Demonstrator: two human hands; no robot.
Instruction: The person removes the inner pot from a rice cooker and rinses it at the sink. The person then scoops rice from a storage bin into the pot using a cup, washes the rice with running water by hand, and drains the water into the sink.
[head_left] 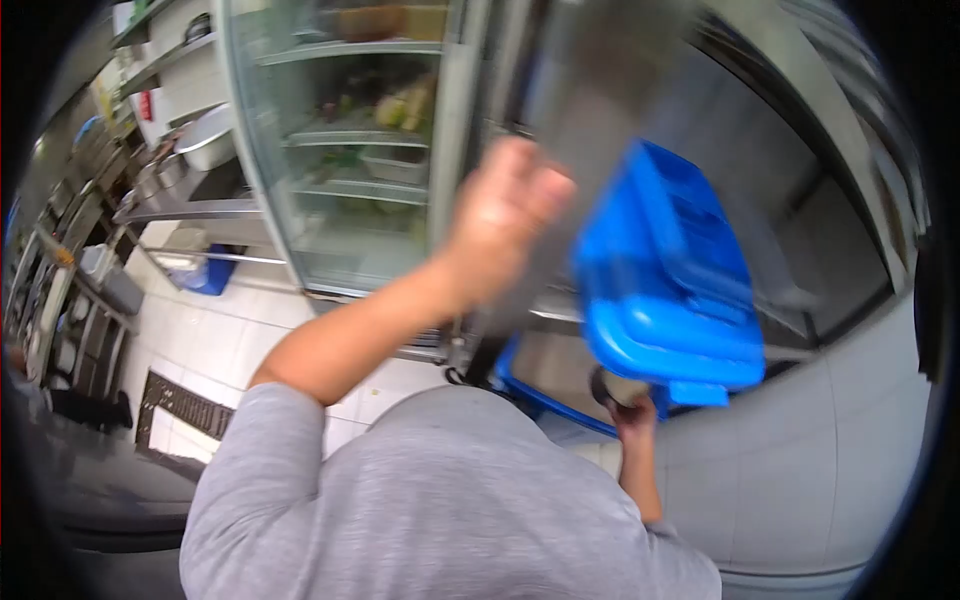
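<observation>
Left hand (512,205) raised, blurred, fingers part-curled, can't tell grip | right hand (636,412) closed on round cup (620,388), by blue-rimmed bin (560,410) | blue lid (690,285) tilted above bin

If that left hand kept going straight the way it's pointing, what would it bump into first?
Probably the blurred grey upright surface just beyond the left hand; motion blur makes the gap hard to judge. The blue lid looks off to the right of that line.
</observation>
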